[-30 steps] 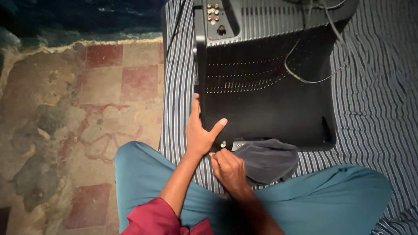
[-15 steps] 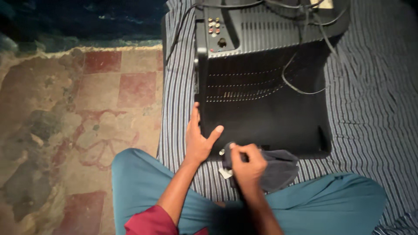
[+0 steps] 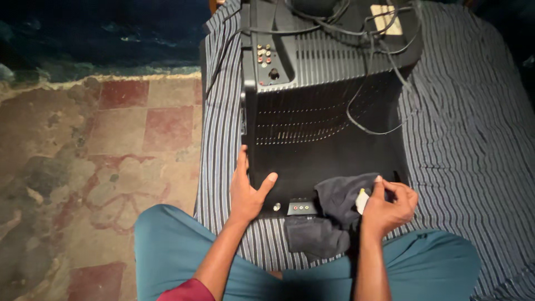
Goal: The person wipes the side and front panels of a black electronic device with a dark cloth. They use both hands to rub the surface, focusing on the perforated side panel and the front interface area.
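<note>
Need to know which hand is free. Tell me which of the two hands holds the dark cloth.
The right hand pinches the dark grey cloth; the left hand lies flat on the black television casing.

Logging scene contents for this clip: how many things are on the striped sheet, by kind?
Black television set, lying on its face: 1
Dark grey cloth, pinched by the right hand: 1
Loose black cable: 1
Total: 3

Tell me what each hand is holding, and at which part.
The right hand pinches the dark grey cloth at its upper right edge, over the black television. The left hand holds nothing; it rests flat on the television's near left corner.
</note>
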